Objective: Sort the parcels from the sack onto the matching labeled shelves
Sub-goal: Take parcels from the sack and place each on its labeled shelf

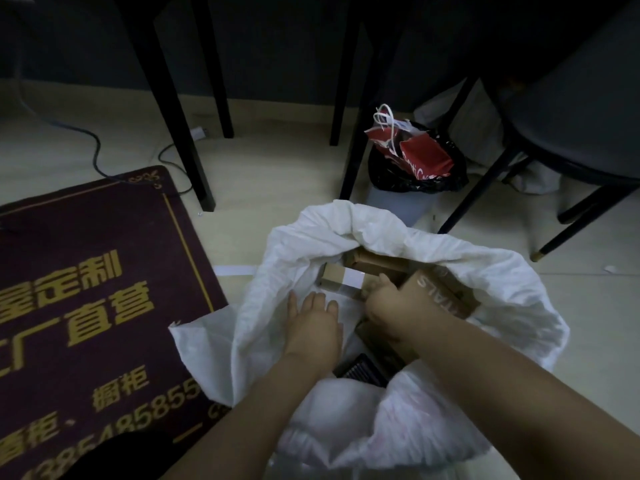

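White sack (381,223) sits on the floor (270,174), lower centre-right of frame, mouth wide open and rim rolled outward. Both arms reach into it from the bottom edge.

Left hand (313,322): inside the mouth on the left side, fingers straight and spread, palm down on something white. It could be a flat white parcel or the sack lining; too dim to say. It grips nothing.

Right hand (394,306): just right of the left one, fingers curled around the near end of a brown lettered box (446,292), which lies tilted against the sack's right wall.

Other parcels in the sack:
- plain brown box (377,263) at the far side of the mouth, just above the right hand
- taped box (341,284) left of it, beyond the left hand's fingertips
- dark ribbed item (363,370) lower down, between the forearms

Surroundings: maroon mat (86,271) with gold characters on the left. Black furniture legs (173,116) cross the top. A red paper bag (422,155) sits in a black plastic bag (415,181) above the sack. Dark chair (571,126) at upper right, cable (97,150) at upper left.
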